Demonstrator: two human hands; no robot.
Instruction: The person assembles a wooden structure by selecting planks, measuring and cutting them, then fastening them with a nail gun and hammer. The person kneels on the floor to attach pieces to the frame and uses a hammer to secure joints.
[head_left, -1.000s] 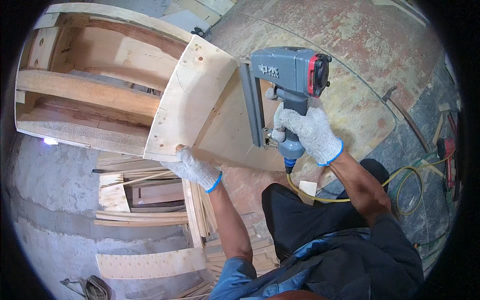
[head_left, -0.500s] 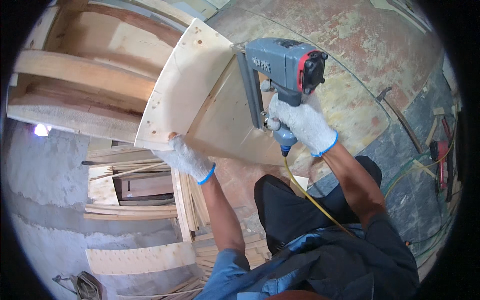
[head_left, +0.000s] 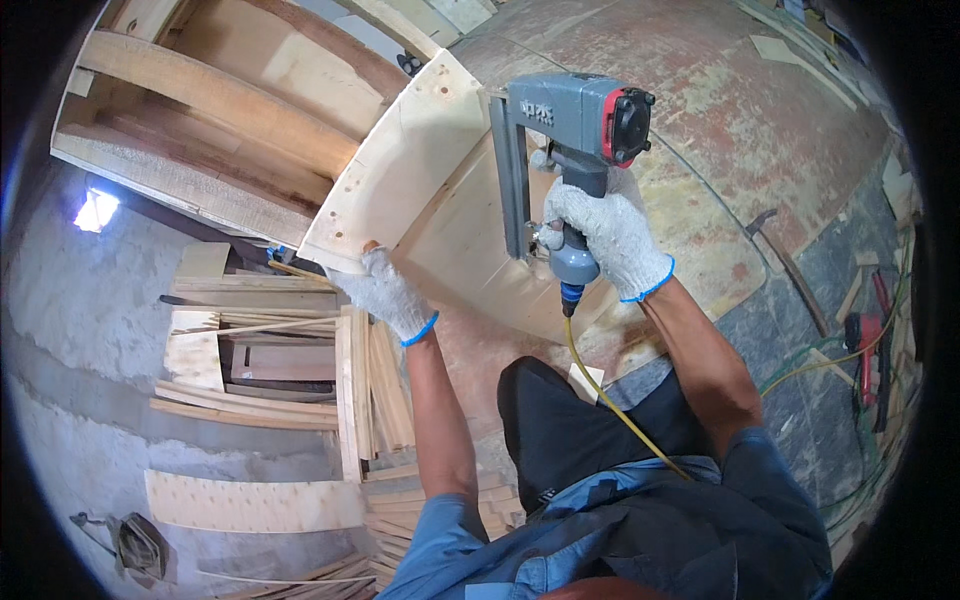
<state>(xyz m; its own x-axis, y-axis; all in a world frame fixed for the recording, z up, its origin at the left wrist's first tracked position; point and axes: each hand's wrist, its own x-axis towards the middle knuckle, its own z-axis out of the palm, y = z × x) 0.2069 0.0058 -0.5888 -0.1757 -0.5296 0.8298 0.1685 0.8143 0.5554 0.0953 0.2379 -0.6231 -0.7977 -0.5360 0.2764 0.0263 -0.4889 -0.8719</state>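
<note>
Patchy grey floor at left, bright light patch, darker bluish floor at right

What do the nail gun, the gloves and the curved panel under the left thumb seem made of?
Nail gun: probably painted metal, from its grey sheen. Gloves: likely knitted cotton or a blend, off-white and fuzzy, with blue cuff edging. Curved panel: unpainted wood, pale with dark knots; solid or plywood, I can't tell.

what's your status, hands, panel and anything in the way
Right hand gripping nail gun. Left hand holding near corner of curved wooden panel. Gun nose at panel's far corner, contact unclear. Yellow hose below gun, nothing seen blocking hands.
</note>
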